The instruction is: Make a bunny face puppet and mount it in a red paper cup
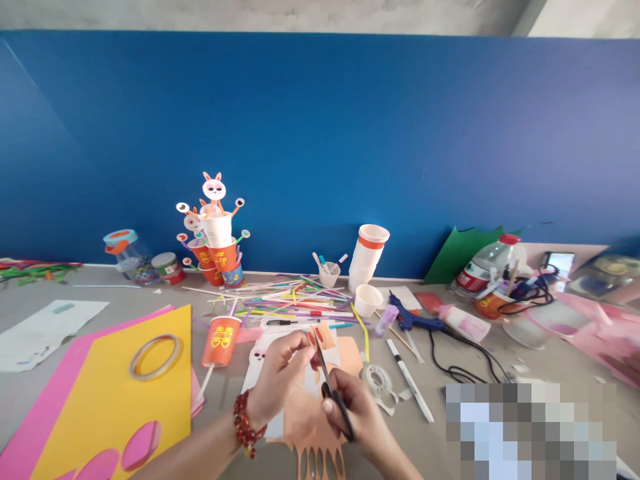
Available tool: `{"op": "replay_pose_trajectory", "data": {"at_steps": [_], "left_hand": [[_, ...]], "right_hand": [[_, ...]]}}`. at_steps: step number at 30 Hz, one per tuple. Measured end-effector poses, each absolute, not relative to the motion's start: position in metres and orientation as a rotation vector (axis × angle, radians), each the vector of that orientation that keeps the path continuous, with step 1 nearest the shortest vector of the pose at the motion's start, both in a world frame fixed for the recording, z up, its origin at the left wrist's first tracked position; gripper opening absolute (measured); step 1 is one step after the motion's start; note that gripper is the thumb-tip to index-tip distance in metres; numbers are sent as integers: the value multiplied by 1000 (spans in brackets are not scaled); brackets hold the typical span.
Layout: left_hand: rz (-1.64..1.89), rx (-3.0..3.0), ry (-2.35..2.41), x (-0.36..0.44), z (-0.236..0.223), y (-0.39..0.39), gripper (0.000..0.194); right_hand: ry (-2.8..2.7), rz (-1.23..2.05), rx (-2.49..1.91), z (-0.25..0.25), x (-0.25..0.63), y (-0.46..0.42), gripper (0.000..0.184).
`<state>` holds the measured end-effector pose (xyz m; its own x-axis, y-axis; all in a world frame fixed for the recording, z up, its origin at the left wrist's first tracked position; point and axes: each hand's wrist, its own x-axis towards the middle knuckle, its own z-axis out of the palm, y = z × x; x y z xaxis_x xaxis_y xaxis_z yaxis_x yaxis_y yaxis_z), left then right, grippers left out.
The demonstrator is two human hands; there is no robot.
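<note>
My right hand (359, 403) is wrapped round the black handles of a pair of scissors (341, 413). Their blades point up and away, against a small piece of orange paper (327, 336) with red oval shapes on it. The fingers of my left hand (280, 373), a red bead bracelet at its wrist, pinch this piece by its near left side. Below both hands lies a larger orange paper sheet (307, 420) with cut-out slots along its near edge. A white sheet with a drawn face (258, 355) shows partly behind my left hand.
Left are yellow card (170, 400), a tape ring (156, 357) and a red paper cup (221, 341). Sticks and pipe cleaners (300, 293) lie behind my hands. Rightward are a tape dispenser (379, 380), a marker (411, 383), a blue glue gun (413, 319) and a bottle (483, 263).
</note>
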<state>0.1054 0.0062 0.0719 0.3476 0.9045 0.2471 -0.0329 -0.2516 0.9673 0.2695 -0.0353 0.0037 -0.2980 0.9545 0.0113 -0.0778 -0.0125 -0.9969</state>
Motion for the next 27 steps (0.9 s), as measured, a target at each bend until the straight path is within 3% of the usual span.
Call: {"op": "replay_pose_trajectory", "data": {"at_steps": [27], "left_hand": [[1001, 1520, 846, 110, 74, 5, 22]], "right_hand": [[-1352, 1492, -900, 5, 270, -35, 54]]}}
